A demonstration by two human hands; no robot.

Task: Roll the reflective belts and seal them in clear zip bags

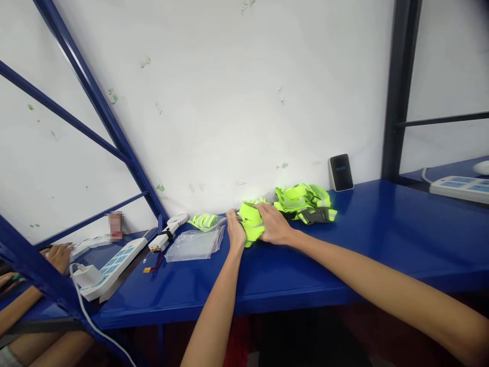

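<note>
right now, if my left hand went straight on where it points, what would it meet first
Likely the wall behind the table; how far beyond the left hand is unclear.

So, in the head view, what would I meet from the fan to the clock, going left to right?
Fan, rolled strap, left hand, held strap, right hand, strap pile, clock.

Black screen (343, 179), blue digits (341, 168) starting 21:5, last one blurred
</note>
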